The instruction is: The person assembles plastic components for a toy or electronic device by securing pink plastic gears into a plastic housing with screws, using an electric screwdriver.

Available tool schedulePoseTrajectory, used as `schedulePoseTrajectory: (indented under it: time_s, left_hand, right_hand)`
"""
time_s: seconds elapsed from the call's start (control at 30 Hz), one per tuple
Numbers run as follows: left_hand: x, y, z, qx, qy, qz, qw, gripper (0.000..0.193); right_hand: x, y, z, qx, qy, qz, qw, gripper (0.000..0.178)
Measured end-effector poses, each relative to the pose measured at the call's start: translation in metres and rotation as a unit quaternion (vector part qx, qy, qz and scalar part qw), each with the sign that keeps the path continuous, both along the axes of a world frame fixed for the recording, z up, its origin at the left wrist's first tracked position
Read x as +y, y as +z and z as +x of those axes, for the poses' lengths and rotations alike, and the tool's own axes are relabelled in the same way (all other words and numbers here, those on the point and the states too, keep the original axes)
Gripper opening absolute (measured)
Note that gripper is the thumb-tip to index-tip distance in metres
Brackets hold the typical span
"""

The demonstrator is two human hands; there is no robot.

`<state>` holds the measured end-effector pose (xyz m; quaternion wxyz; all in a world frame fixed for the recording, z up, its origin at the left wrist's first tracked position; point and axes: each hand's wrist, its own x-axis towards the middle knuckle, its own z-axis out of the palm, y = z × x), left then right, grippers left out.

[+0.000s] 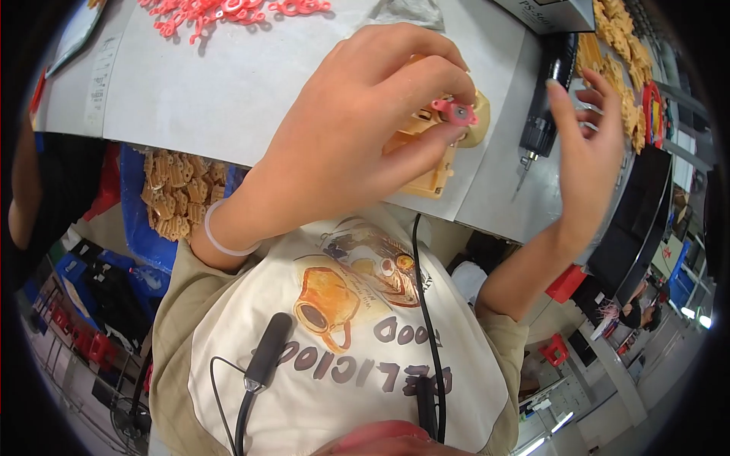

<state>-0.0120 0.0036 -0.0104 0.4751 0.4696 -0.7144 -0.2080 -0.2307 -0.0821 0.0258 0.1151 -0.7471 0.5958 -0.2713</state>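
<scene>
My left hand [365, 114] is closed, pinching a small pink plastic part [458, 114] with a dark round centre between thumb and fingers. Beneath that hand lies a yellow plastic housing [430, 181] on the table, mostly covered by my fingers. A rounded yellow-green piece [479, 121] shows just beyond the fingertips. My right hand [591, 144] is raised at the right with fingers apart and nothing visible in it. Nearest to it is a black electric screwdriver [541, 121], its bit pointing toward me; whether the thumb touches it I cannot tell.
Loose pink plastic parts [228, 11] lie in a pile at the table's far left. A blue bin [135, 205] of yellow parts stands below the left edge. More yellow parts [620, 38] and a box [547, 11] are at the far right. A black cable [427, 304] hangs before me.
</scene>
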Motion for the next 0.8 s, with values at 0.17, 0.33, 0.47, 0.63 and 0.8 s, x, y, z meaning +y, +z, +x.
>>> schedulePoseTrajectory:
  time_s: [0.17, 0.33, 0.47, 0.63, 0.8]
  left_hand:
    - [0.001, -0.001, -0.004, 0.053, 0.014, 0.05, 0.997, 0.019]
    - [0.0, 0.002, -0.002, 0.04, 0.024, 0.059, 0.997, 0.018]
    - [-0.005, 0.008, -0.002, 0.019, 0.003, 0.054, 0.998, 0.02]
    - [-0.005, 0.006, 0.0, 0.039, 0.0, 0.075, 0.996, 0.021]
    - [-0.007, 0.005, 0.001, 0.068, -0.004, 0.096, 0.993, 0.021]
  right_hand:
    - [-0.013, -0.023, 0.0, -0.01, -0.056, 0.084, 0.995, 0.07]
    - [-0.022, -0.025, -0.006, -0.101, -0.06, 0.109, 0.987, 0.076]
    - [-0.006, 0.01, -0.005, -0.329, -0.058, -0.006, 0.943, 0.074]
    - [-0.007, 0.075, -0.011, -0.412, 0.087, -0.036, 0.906, 0.042]
    - [-0.053, 0.092, -0.002, -0.584, 0.216, 0.154, 0.767, 0.026]
